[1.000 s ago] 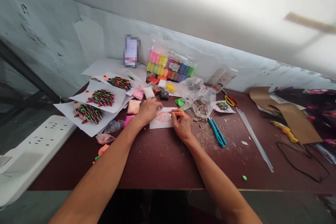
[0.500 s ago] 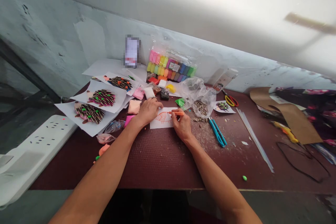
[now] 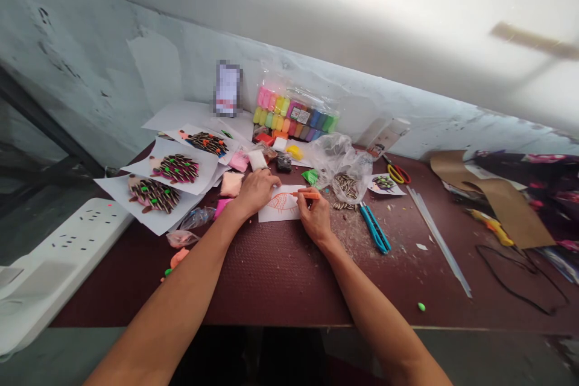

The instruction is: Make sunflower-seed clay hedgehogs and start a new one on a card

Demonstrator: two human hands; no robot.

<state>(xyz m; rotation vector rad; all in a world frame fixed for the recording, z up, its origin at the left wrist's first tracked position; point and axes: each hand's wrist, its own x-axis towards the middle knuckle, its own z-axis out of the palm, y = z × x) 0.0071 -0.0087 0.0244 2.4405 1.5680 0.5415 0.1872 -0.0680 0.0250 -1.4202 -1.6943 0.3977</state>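
A small white sheet of paper [image 3: 266,215] lies on the dark red table, bearing an orange line drawing of a rounded body filled with scale-like marks. My right hand [image 3: 315,217] grips an orange pen [image 3: 309,195], its tip at the drawing's upper right. Resting on the paper's left edge, my left hand [image 3: 257,193] lies palm down with its fingers loosely bent and holds no object. Beside that hand are packs of clay: a peach one [image 3: 231,184], a white one [image 3: 257,160] and a magenta one [image 3: 221,207].
Hedgehog pictures covered in seeds [image 3: 176,167] lie at left near a white power strip [image 3: 85,241]. Behind is a bag of coloured clay [image 3: 294,114]. On the right are a bag of sunflower seeds [image 3: 347,186], a blue cutter [image 3: 375,229], scissors [image 3: 398,174], glue sticks [image 3: 441,241] and a yellow glue gun [image 3: 493,228].
My right hand and the orange pen have shifted slightly to the right over the drawing. My left hand has stayed in place on the paper.
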